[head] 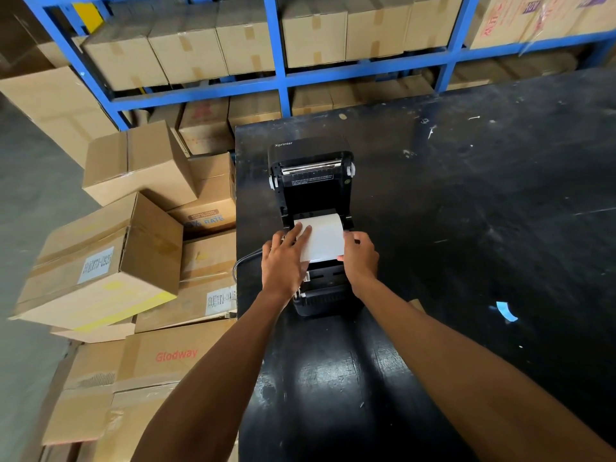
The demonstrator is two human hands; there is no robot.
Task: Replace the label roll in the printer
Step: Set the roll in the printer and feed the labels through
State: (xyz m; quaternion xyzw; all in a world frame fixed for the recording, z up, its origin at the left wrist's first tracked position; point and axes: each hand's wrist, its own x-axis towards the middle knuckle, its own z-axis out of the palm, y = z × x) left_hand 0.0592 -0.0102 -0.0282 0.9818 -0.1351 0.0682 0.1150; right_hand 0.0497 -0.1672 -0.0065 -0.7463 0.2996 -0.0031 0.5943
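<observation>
A black label printer [313, 296] stands on the black table with its lid [310, 168] swung up and back. A white label roll [325, 236] lies across the open bay. My left hand [285, 258] rests on the roll's left end, fingers stretched over the paper. My right hand [360, 256] grips the roll's right end, fingers curled around its edge. The roll's lower front edge sits just above the printer's paper guides.
The black table [466, 211] stretches to the right, with a small blue scrap [506, 311] on it. A grey cable [245, 261] leaves the printer's left side. Cardboard boxes [110, 261] are stacked left of the table, and blue shelving [283, 78] with boxes stands behind.
</observation>
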